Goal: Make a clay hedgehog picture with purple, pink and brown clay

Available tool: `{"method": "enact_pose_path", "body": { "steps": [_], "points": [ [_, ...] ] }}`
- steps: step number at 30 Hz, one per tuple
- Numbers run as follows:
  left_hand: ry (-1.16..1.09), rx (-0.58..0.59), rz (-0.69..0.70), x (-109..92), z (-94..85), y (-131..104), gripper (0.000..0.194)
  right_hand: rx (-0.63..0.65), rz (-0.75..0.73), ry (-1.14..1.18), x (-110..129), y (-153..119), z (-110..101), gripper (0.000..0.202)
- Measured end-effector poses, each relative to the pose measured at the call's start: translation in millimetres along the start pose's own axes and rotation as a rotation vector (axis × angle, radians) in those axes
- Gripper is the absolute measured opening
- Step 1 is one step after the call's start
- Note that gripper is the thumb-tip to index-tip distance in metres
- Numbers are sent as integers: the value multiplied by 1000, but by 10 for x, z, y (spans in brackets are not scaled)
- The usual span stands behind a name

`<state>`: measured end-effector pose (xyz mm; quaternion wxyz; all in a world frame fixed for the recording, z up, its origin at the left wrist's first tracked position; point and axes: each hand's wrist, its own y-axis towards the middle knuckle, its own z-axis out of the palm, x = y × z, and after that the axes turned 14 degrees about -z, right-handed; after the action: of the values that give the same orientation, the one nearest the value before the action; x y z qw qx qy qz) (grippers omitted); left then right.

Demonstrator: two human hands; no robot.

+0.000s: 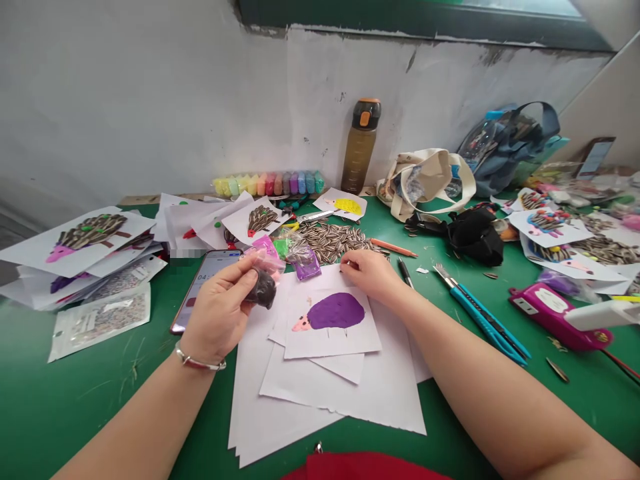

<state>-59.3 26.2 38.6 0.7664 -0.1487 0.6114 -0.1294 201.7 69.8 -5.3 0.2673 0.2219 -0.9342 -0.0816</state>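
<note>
My left hand point(220, 307) is closed on a small clear bag of black clay point(263, 291), raised left of the drawing. Behind the bag is a packet of pink clay point(267, 261); whether my fingers touch it I cannot tell. My right hand point(367, 272) is closed in a pinch at the top of the papers, beside the sunflower seeds point(330, 240). A tiny dark spot shows at its fingertips, too small to name. Below lies a card with a hedgehog point(336, 312), its body purple clay and its face pink, on white sheets point(345, 400). A purple clay packet point(307, 265) lies between the hands.
A phone point(193, 293) and finished hedgehog cards point(90, 240) lie at left. Clay packets point(270, 184) and a bottle point(361, 150) stand along the wall. Pens, blue-handled tweezers point(485, 317), a magenta glue gun point(560, 317) and bags point(430, 180) are at right.
</note>
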Motion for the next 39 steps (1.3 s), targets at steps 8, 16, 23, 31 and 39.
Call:
{"method": "enact_pose_path", "body": {
  "steps": [8,16,23,31,39],
  "points": [
    [-65,93,-87,11,-32,-11,32,-192,-25,28,100,-67,2,19],
    [214,106,-88,73,53,-107,28,-110,-120,35,406,-7,-109,21],
    [423,-18,67,119,-59,19,48,53,-140,-115,578,510,-35,22],
    [673,-88,246,121,-98,51,39,37,-135,-256,849,1082,358,44],
    [711,-144,314,141,-124,77,33,177,-53,-289,686,1124,322,28]
  ]
}}
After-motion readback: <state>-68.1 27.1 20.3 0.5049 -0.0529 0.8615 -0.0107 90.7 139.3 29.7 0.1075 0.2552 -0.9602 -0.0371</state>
